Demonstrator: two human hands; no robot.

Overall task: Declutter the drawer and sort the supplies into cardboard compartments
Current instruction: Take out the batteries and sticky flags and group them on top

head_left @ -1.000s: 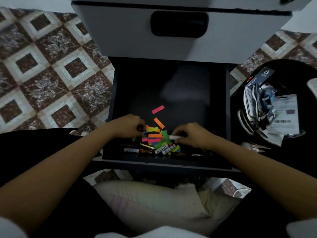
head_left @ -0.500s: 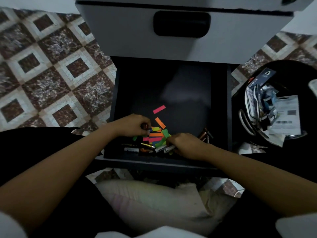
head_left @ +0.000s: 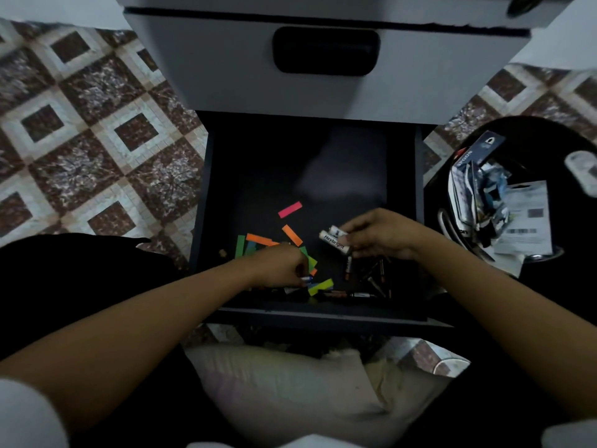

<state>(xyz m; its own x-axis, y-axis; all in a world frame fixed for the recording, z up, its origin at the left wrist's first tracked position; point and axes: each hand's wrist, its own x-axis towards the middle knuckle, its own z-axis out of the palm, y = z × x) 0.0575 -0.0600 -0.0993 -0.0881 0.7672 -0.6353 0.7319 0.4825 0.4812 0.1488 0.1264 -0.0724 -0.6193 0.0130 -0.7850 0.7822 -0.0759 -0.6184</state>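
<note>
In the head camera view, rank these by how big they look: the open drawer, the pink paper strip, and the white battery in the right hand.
1. Open drawer
2. and 3. Pink paper strip and white battery look alike; the battery is held nearer the camera, so unranked.

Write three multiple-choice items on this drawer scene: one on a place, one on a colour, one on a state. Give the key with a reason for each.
1. Where does the black bin of papers stand?
A. right of the open drawer
B. inside the drawer
C. left of the drawer

2. What colour is the paper strip lying farthest back in the drawer?
A. blue
B. pink
C. white

3. What is the right hand doing?
A. resting flat and empty
B. holding two white batteries
C. pulling the upper handle

Key: 1 A, the bin sits on the floor past the drawer's right wall. 2 B, the strip alone behind the pile is pink. 3 B, its fingers pinch two white cells above the drawer floor.
</note>
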